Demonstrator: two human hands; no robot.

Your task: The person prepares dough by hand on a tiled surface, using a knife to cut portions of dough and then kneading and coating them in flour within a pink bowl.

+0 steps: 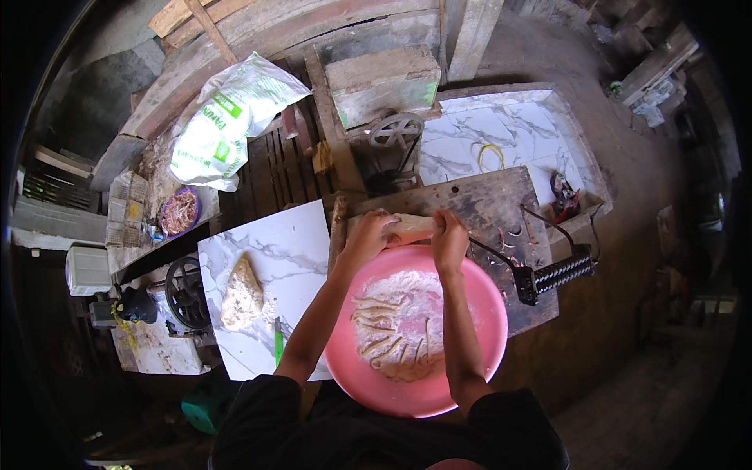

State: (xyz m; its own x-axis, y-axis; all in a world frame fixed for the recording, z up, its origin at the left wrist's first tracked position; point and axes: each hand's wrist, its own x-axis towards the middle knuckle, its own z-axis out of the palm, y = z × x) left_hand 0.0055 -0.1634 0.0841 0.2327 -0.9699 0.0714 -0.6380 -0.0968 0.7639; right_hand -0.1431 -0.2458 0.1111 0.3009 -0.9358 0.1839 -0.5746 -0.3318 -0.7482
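Note:
A pink basin [493,313] stands in front of me, holding white flour [407,286] and several thin strips of dough [376,317]. Over its far rim, my left hand [373,235] and my right hand [450,239] are closed on opposite ends of a pale tan, elongated piece [413,228]. It looks like dough, but its kind is not certain. To the left, a large lump of dough [242,296] rests on a white marbled board [301,235]. A knife with a green handle [279,345] lies near that board's front edge.
Right of the basin, a black ribbed roller device [560,276] sits by a dark worktop [489,204]. A white and green sack [227,117] and a purple bowl [196,205] are at the back left. A black wheel [186,292] stands beside the marbled board.

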